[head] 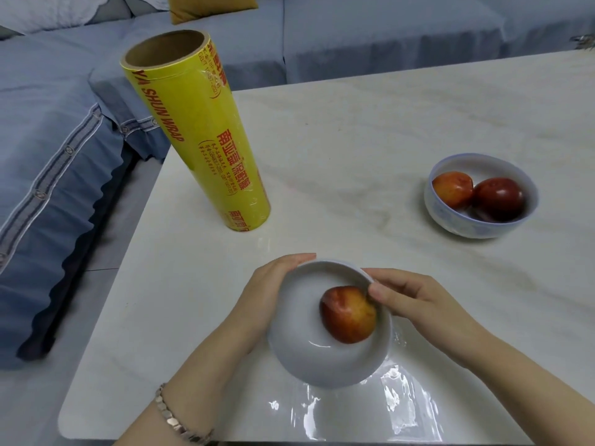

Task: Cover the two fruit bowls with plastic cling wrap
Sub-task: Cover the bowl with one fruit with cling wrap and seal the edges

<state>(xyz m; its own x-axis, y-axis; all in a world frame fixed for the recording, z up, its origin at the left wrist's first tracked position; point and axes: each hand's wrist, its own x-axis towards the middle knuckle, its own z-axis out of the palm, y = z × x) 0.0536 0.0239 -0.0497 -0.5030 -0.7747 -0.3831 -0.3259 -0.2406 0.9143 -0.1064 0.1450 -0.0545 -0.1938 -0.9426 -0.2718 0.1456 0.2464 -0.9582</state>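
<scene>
Count: two white bowls, near bowl (328, 358) and far bowl (450, 217). Three red fruits: one (349, 315) in near bowl, two (452, 188) (499, 197) in far. One cling wrap roll (199, 130). Two hands (267, 294) (415, 300). One bracelet (174, 420).

Glossy surfaces on the table, soft cloth behind it.
The bowl (325, 358) between the two hands looks like smooth glazed ceramic, and the fruit (349, 313) inside has a shiny skin. Just below the right hand (415, 304) lies thin clear plastic film (402, 400), wrinkled and reflecting light. The table (370, 130) is polished, marble-like stone. Far above the left hand (267, 294), the roll (199, 133) has a matt cardboard core under glossy yellow wrap. The sofa (58, 149) is matt woven cloth.
</scene>
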